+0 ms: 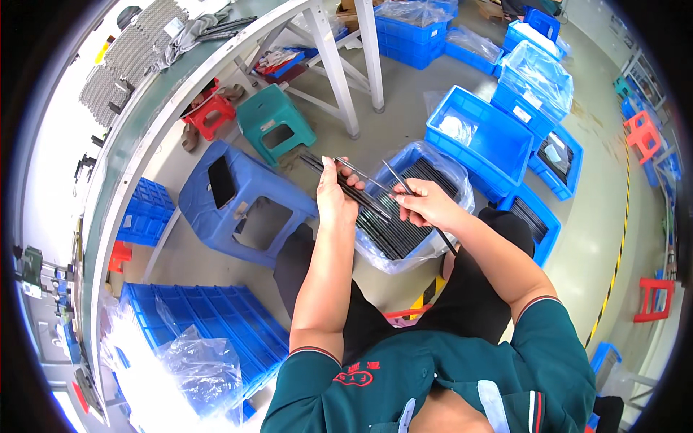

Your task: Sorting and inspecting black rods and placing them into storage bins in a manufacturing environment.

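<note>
Apparently, separating dark rods (pixel 373 206) (mid-frame)
Left hand (pixel 338 193) clasps several, right hand (pixel 431 203) pinches one rod (pixel 396 174); next calls for steadiness.

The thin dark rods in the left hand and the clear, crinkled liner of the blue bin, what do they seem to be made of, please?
Thin dark rods: perhaps coated metal or carbon composite, smooth and glossy, given pale streaks along them. Clear, crinkled liner: likely thin plastic film, shiny, since it wrinkles and glints.

The left fingers (pixel 351 177) partly hide the held black rods (pixel 372 205). The lower edge cuts off the green shirt (pixel 462 368).
</note>
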Motion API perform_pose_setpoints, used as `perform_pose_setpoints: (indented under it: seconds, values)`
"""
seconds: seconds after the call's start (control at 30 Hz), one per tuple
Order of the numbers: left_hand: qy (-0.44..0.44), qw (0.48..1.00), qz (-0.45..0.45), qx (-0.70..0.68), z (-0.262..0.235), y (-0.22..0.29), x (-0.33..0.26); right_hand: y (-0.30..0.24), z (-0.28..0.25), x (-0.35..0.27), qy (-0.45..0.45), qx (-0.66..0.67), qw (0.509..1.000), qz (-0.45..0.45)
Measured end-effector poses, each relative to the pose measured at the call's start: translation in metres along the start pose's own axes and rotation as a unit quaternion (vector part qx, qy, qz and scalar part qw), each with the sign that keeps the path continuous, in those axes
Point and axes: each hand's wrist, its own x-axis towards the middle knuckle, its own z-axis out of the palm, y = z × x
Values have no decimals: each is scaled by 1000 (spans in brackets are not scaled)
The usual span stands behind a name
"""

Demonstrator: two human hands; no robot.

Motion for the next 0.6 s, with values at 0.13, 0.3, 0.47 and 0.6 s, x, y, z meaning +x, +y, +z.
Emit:
perform_pose_setpoints:
  seconds: [0.13, 0.3, 0.47, 0.6]
  values:
    - [11, 1000, 17, 5, 2, -3, 0, -3, 0, -2, -1, -18, 1000, 17]
    - [-4, 1000, 22, 2, 3, -9, -2, 1, 4, -1, 11, 2, 1000, 24]
    - [-11, 995, 60, 78, 11, -24, -9, 1, 5, 5, 13, 34, 999, 12]
    - [-63, 992, 18, 105, 14, -41, -16, 0, 5, 15, 21, 76, 997, -13]
